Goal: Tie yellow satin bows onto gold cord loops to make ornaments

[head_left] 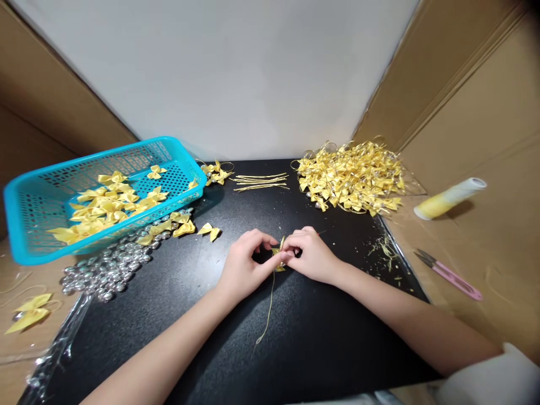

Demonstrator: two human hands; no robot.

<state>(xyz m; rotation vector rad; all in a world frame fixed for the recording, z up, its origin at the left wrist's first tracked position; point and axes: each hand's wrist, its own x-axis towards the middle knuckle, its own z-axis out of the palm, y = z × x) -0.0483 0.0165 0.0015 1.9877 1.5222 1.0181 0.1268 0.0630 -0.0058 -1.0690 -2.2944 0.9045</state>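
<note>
My left hand [248, 260] and my right hand [311, 253] meet over the middle of the black table, both with fingers pinched. Between them is a small yellow ribbon bow [279, 266], mostly hidden by the fingers. A gold cord stands up at the fingertips of my right hand. From the bow a thin thread [269, 315] trails down toward me, ending in a small loop. Loose yellow bows [210, 231] lie left of my left hand. Several gold cord pieces [261, 181] lie side by side beyond my hands.
A turquoise basket [105, 151] holding yellow bows stands at the left, with silver bells [113, 270] heaped before it. Finished-looking bows with cord loops [350, 174] are piled back right. Pink thread snips [455, 281] and a yellow-white thread spool [449, 198] lie on cardboard at the right.
</note>
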